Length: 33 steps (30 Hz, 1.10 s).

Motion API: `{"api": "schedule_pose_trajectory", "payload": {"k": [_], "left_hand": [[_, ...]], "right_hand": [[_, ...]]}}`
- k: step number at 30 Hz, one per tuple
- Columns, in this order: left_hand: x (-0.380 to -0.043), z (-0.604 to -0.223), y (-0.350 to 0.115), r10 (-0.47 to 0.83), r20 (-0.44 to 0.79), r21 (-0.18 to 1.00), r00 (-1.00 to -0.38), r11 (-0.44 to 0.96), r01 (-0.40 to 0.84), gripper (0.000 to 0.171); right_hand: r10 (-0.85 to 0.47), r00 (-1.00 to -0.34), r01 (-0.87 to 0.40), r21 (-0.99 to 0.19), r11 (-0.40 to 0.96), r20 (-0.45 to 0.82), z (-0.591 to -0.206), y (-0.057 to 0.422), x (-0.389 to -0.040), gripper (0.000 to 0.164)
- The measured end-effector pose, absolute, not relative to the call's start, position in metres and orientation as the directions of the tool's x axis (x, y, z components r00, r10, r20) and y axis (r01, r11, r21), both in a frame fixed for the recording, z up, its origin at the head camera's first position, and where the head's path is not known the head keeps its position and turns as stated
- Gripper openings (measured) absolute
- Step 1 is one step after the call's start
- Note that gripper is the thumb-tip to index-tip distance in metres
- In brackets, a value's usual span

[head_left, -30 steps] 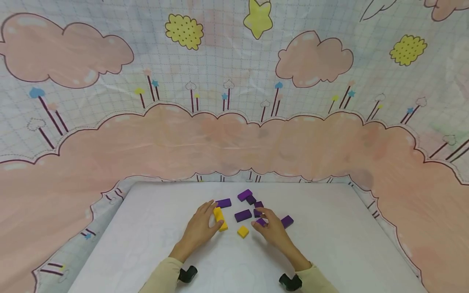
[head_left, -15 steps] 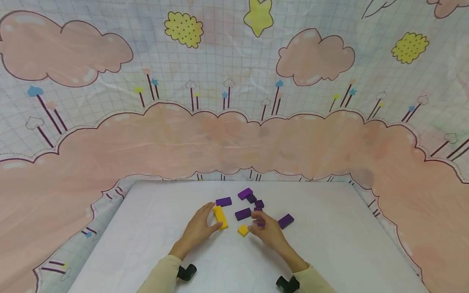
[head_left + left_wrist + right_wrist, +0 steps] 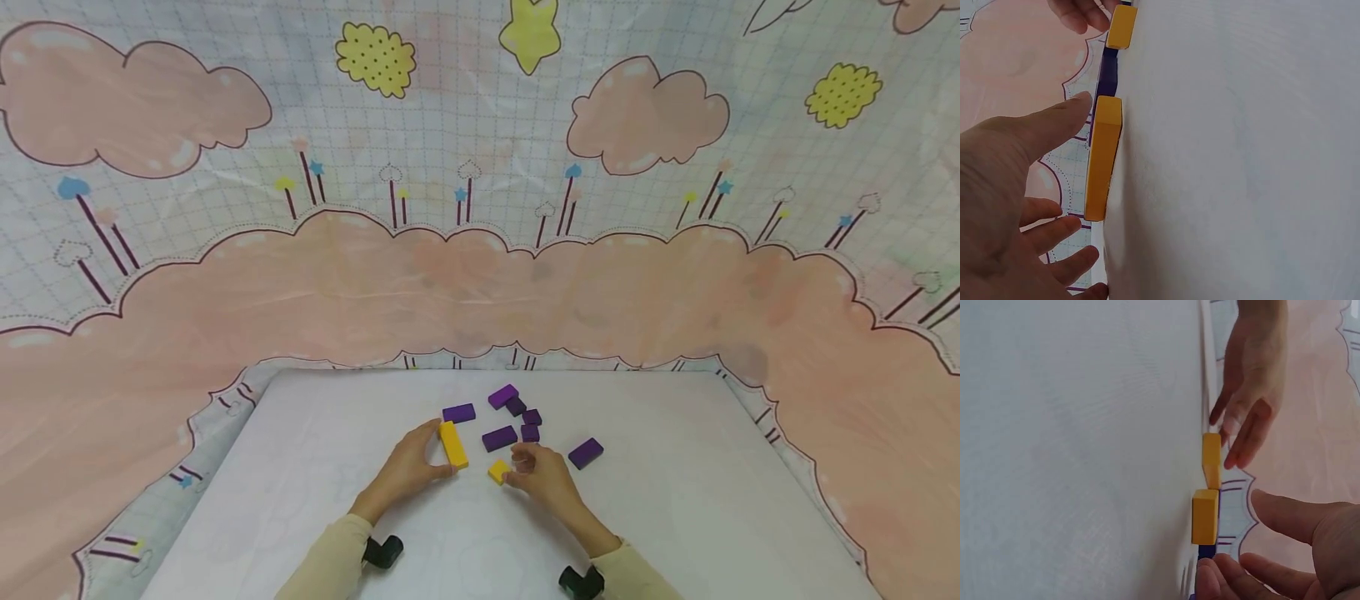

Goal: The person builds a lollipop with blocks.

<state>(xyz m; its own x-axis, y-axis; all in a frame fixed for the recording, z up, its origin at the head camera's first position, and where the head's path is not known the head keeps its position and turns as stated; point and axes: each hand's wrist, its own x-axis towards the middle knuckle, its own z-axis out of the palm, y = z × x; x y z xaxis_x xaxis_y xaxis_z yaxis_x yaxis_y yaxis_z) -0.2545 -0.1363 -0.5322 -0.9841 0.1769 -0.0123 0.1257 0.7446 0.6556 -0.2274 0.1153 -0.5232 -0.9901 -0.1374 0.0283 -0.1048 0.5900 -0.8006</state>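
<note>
On the white flat tabletop (image 3: pixel 712 500): long yellow rectangular block (image 3: pixel 453 445), likely wooden; small yellow squarish block (image 3: pixel 497 472) to its right.
Left hand (image 3: pixel 405 462): spread wide about the long block; contact unclear.
Right hand (image 3: pixel 547 482): thumb and fingers apart at the small one; can't tell contact.
Grip: I'd pinch opposite faces, fingertips clear of dark-purple squarish block (image 3: pixel 529 432).

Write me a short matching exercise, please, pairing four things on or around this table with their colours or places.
1. Long yellow block
2. Small yellow block
3. Tabletop
4. Sleeves

A. Beige
B. Closer to the right hand
C. White
D. Closer to the left hand

Right pairs: 1-D, 2-B, 3-C, 4-A.
</note>
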Motion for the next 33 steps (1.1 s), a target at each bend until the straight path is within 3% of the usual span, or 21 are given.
{"api": "schedule_pose_trajectory", "payload": {"k": [19, 33], "left_hand": [[-0.265, -0.543, -0.137, 0.221, 0.033, 0.533, -0.975, 0.821, 0.204, 0.090], [-0.265, -0.541, -0.139, 0.221, 0.050, 0.534, -0.974, 0.818, 0.213, 0.091]], "right_hand": [[-0.183, -0.983, -0.134, -0.706, 0.696, 0.006, -0.535, 0.111, -0.239, 0.034], [-0.152, -0.988, -0.116, -0.695, 0.710, 0.010, -0.534, 0.106, -0.237, 0.032]]}}
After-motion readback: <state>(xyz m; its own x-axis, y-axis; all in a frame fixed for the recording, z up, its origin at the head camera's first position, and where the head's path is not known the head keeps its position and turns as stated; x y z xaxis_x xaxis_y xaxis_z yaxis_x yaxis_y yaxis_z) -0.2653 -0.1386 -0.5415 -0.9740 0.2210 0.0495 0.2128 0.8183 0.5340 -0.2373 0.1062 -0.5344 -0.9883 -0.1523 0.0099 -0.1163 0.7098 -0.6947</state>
